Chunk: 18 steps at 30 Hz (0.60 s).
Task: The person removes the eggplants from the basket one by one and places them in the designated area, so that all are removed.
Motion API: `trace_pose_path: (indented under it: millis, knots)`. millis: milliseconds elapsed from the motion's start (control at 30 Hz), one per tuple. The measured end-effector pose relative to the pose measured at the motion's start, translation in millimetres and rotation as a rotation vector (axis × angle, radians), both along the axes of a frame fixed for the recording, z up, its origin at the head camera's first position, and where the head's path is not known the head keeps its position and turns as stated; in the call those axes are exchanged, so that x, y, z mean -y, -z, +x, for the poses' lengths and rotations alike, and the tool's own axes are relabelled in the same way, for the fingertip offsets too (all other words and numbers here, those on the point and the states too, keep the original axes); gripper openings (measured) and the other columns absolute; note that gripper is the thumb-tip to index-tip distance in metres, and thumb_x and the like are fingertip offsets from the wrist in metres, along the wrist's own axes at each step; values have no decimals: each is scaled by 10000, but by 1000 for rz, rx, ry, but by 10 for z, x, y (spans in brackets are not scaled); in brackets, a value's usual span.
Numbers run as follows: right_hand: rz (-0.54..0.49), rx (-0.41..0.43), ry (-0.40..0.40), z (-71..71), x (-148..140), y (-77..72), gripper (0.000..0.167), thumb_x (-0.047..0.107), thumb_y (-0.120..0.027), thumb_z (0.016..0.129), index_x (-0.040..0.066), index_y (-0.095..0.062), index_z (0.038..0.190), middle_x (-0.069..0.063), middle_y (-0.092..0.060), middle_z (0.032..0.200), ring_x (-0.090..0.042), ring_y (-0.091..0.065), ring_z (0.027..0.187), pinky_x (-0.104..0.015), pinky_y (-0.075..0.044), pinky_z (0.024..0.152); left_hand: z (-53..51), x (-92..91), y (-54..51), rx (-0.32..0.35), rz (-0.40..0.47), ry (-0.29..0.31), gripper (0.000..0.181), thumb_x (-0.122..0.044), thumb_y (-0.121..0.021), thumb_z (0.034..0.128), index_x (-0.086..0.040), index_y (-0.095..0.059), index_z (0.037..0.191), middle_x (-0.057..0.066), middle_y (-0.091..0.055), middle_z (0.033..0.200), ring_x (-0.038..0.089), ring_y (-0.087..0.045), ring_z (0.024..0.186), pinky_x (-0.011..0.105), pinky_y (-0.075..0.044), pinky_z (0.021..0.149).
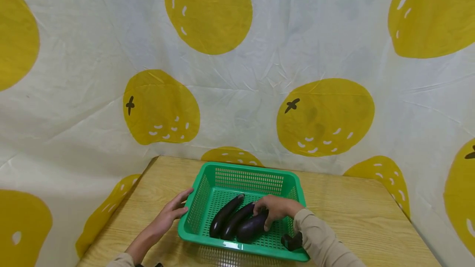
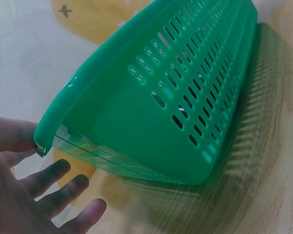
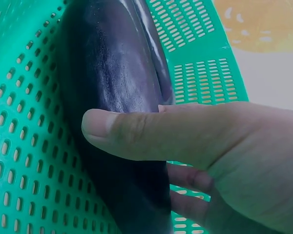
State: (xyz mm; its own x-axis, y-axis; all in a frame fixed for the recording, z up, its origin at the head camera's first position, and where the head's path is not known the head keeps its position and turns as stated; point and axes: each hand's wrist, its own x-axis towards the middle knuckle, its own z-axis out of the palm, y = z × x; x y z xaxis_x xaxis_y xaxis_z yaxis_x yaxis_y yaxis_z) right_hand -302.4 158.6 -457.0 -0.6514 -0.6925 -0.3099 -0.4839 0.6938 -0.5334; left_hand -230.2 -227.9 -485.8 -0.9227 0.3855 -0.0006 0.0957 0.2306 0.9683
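A green plastic basket (image 1: 241,247) holds three dark purple eggplants side by side, the left one (image 1: 224,216) and the middle one (image 1: 237,221) slimmer than the right one (image 1: 251,228). My right hand (image 1: 276,209) reaches inside and grips the right eggplant (image 3: 112,68), thumb across its top and fingers on its far side. At the basket's left rim is my left hand (image 1: 167,219), fingers spread. In the left wrist view the left hand (image 2: 19,180) touches the rim (image 2: 63,97) with its thumb side, the other fingers apart beside the basket wall.
The basket stands on a light wooden table (image 1: 356,217). Behind and at the sides hangs a pale cloth (image 1: 237,114) printed with large yellow fruit. A black wrist device (image 1: 292,242) shows at the right sleeve, over the basket's front right corner.
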Motion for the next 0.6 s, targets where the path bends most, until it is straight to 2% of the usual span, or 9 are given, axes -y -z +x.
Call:
trace_pose_path:
  millis: [333,600]
  knots:
    - [-34,-52,-48,12,-26,-59,345,101,-908,763,177,-729,1047,52,-713,1114,-104,-645,1000,-280,-540,861,-4,1,6,10,7,-9,649,-260,-440,1110,-40,-171,1658,352,-181,1657,556,-309,1477,406,-470,1031]
    - [-96,-78,-27,54,-68,-124,387,123,-898,786,136,-739,1138,-1,-719,1145,-175,-658,1029,-330,-555,879,-15,4,16,29,21,-10,664,-263,-452,1106,-50,-157,1662,350,-170,1662,550,-302,1485,432,-475,1043]
